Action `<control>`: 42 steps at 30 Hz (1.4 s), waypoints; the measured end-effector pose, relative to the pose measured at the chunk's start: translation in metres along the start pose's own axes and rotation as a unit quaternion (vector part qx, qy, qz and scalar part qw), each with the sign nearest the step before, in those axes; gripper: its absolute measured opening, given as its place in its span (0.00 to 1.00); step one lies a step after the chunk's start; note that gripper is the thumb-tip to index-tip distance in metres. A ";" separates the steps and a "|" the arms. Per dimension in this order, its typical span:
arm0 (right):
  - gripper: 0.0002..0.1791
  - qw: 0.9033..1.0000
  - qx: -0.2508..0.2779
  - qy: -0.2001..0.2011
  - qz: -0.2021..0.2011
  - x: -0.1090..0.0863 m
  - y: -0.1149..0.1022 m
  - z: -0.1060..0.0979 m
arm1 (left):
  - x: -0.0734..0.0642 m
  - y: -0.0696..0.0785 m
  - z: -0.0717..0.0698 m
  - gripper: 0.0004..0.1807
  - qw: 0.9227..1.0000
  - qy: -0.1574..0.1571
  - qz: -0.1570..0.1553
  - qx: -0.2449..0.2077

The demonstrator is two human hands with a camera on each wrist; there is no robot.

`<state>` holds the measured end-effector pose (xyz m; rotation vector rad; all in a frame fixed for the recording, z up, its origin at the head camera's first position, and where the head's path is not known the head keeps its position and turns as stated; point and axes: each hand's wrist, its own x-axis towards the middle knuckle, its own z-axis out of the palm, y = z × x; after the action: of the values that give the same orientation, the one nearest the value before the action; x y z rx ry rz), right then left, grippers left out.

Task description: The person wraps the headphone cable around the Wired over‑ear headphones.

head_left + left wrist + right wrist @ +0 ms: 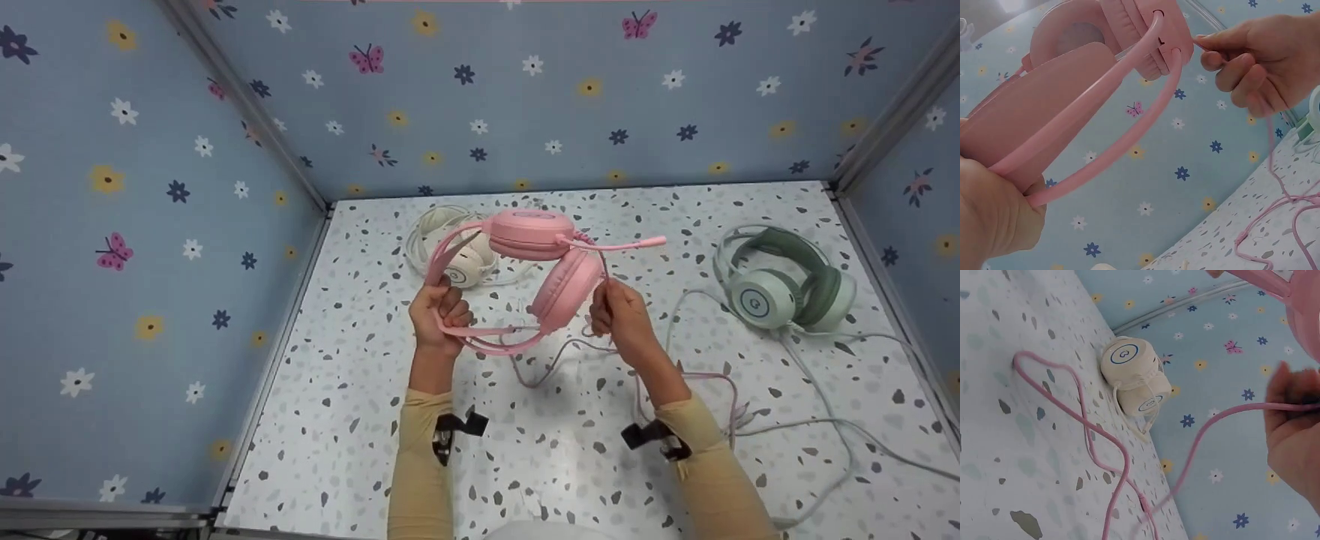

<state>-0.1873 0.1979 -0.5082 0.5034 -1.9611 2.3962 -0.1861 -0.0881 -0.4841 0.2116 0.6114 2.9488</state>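
A pink headset [531, 229] with a boom microphone [651, 241] is held up above the speckled table, its ear cups toward the right. My left hand [441, 315] grips the headband, fingers curled round both the padded strap and the thin outer tubes [1123, 135]. Just right of the ear cups, my right hand [624, 315] pinches the pink cable [1230, 410] close to where it leaves the headset. From there the cable hangs down and trails in loose loops on the table [540, 457].
A white headset [463, 262] lies at the back, partly behind the pink one. At the right rests a green headset [761, 300], its cable [832, 420] running across the table's right side. Flower-patterned panels [517, 97] stand behind and at both sides.
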 end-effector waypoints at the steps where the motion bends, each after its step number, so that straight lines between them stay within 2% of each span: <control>1: 0.24 1.000 -0.008 0.029 -0.001 0.000 -0.001 -0.001 | -0.001 -0.001 -0.001 0.10 1.000 -0.007 -0.012 -0.009; 2: 0.23 0.998 -0.021 0.060 -0.005 0.001 -0.005 -0.003 | -0.002 -0.002 -0.002 0.10 0.999 -0.014 -0.025 -0.017; 4: 0.20 0.990 -0.084 0.115 -0.012 0.003 -0.013 -0.009 | -0.004 -0.002 -0.006 0.10 0.998 -0.025 -0.050 -0.031; 6: 0.18 0.982 -0.142 0.127 -0.011 0.003 -0.020 -0.018 | -0.006 -0.001 -0.010 0.10 0.997 -0.020 -0.061 -0.038; 9: 0.19 0.977 -0.200 0.078 0.008 -0.002 -0.025 -0.036 | -0.010 0.009 -0.018 0.11 0.998 0.017 -0.042 -0.034; 12: 0.21 0.974 -0.218 0.011 0.065 -0.012 -0.024 -0.060 | -0.011 0.026 -0.024 0.12 0.998 0.062 -0.002 -0.018; 15: 0.22 0.966 -0.227 -0.025 0.123 -0.025 -0.026 -0.083 | -0.011 0.045 -0.026 0.15 0.995 0.092 0.028 -0.020; 18: 0.24 0.959 -0.238 -0.029 0.149 -0.034 -0.029 -0.104 | -0.010 0.062 -0.025 0.16 0.992 0.093 0.056 -0.056; 20: 0.24 0.960 -0.233 -0.011 0.156 -0.040 -0.030 -0.117 | -0.009 0.073 -0.022 0.15 0.991 0.079 0.080 -0.078; 22: 0.22 0.967 -0.215 0.004 0.137 -0.044 -0.032 -0.125 | -0.007 0.081 -0.020 0.13 0.990 0.061 0.098 -0.084; 23: 0.21 0.976 -0.181 0.002 0.123 -0.045 -0.033 -0.127 | -0.006 0.084 -0.018 0.12 0.990 0.054 0.104 -0.081; 25: 0.18 0.994 -0.075 -0.011 0.079 -0.046 -0.035 -0.125 | -0.005 0.085 -0.016 0.12 0.992 0.039 0.099 -0.075; 27: 0.16 0.999 0.012 -0.030 0.037 -0.043 -0.040 -0.115 | -0.003 0.082 -0.014 0.13 0.994 0.029 0.079 -0.072; 28: 0.15 0.999 0.040 -0.031 0.019 -0.040 -0.042 -0.108 | -0.002 0.079 -0.013 0.13 0.995 0.022 0.066 -0.075; 29: 0.15 0.999 0.046 -0.028 0.002 -0.038 -0.044 -0.101 | -0.002 0.076 -0.011 0.13 0.995 0.016 0.053 -0.079; 30: 0.15 1.000 0.023 -0.013 -0.007 -0.034 -0.045 -0.094 | -0.001 0.072 -0.010 0.13 0.995 0.008 0.038 -0.089; 32: 0.16 0.997 -0.078 0.025 0.001 -0.027 -0.048 -0.078 | -0.001 0.063 -0.007 0.12 0.995 -0.005 0.013 -0.103; 34: 0.16 0.981 -0.188 0.041 0.029 -0.018 -0.050 -0.067 | -0.002 0.054 -0.003 0.12 0.993 -0.019 -0.012 -0.114; 35: 0.17 0.970 -0.236 0.032 0.043 -0.014 -0.050 -0.062 | -0.003 0.049 0.000 0.12 0.992 -0.027 -0.025 -0.120; 37: 0.23 0.954 -0.296 0.005 0.052 -0.006 -0.050 -0.051 | -0.004 0.038 0.004 0.11 0.990 -0.039 -0.048 -0.125; 39: 0.29 0.950 -0.308 -0.031 0.031 0.003 -0.049 -0.040 | -0.005 0.027 0.009 0.10 0.988 -0.050 -0.070 -0.127; 42: 0.32 0.962 -0.257 -0.088 -0.004 0.011 -0.047 -0.019 | -0.005 0.012 0.013 0.08 0.985 -0.064 -0.092 -0.130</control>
<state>-0.1925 0.2246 -0.4638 0.7071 -2.5182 1.7703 -0.1798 -0.0952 -0.4680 0.2978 0.2114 2.7723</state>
